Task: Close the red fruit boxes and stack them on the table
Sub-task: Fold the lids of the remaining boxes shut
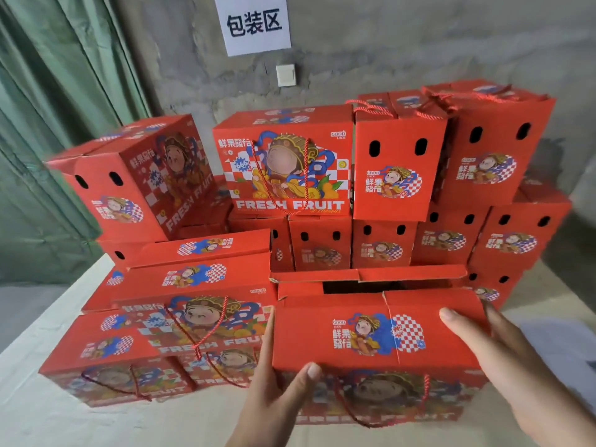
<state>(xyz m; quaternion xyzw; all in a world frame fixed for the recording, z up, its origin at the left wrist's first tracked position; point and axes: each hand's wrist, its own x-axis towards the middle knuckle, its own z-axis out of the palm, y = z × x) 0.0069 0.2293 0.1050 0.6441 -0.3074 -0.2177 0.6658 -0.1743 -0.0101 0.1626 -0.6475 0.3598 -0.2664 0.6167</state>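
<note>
1. A red fruit box [377, 337] is positioned at the near edge of the surface [38, 421], its rear flap partly raised.
2. Its left end is gripped by the left hand [274, 388], thumb on top.
3. Its right top is pressed by the right hand [503, 359], fingers straight.
4. Stacked boxes [283, 162] are located behind.

A white paper sign [253, 24] on the grey wall reads "包装区". Below it, the upright red box [283, 162] facing the camera carries "FRESH FRUIT" in white across its foot, "Delicious" in small script under that, "GOOD LUCK" at its top right corner, "666" on a blue burst, and Chinese characters beginning "鲜果". Right of that box, a narrower box [398, 169] shows "GOOD LUCK" again.
</note>
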